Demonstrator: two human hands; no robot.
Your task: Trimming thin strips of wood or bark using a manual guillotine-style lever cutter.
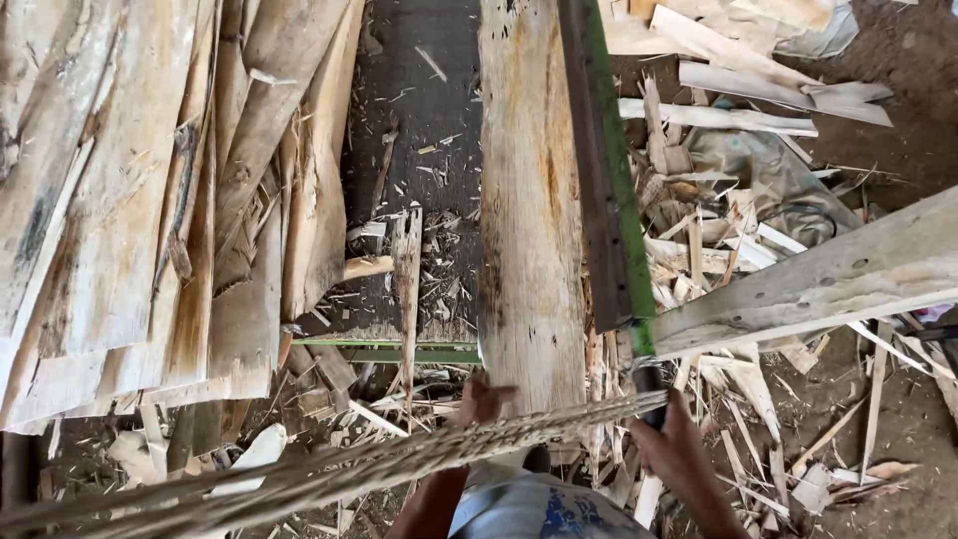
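Down low, the left hand [482, 401] rests its fingers on the near end of a long wood sheet [529, 220]. Its grip lies flat and open on the wood, not closed around it. The sheet is pale with orange-brown streaks, and it runs straight away from the person, lying on a dark tabletop [424, 110].

The right hand [674, 449] has its grip shut tight around the black handle of a long cutting blade [607, 170]. The blade is dark with a green edge. It lies along the right edge of the wood sheet, touching it, and points away from the person.

A thick twisted rope [329, 474] stretches across the bottom, from the left corner up to the right hand, just in front of both hands.

On the left edge of the tabletop sits a big stack of wood sheets [150, 200], piled one over another. A thin splintered strip [406, 269] lies on the dark tabletop between the stack and the long sheet.

On the right, a grey plank [828, 279] slants across. Around it the floor [898, 419] is covered with scraps and chips of wood [718, 220].
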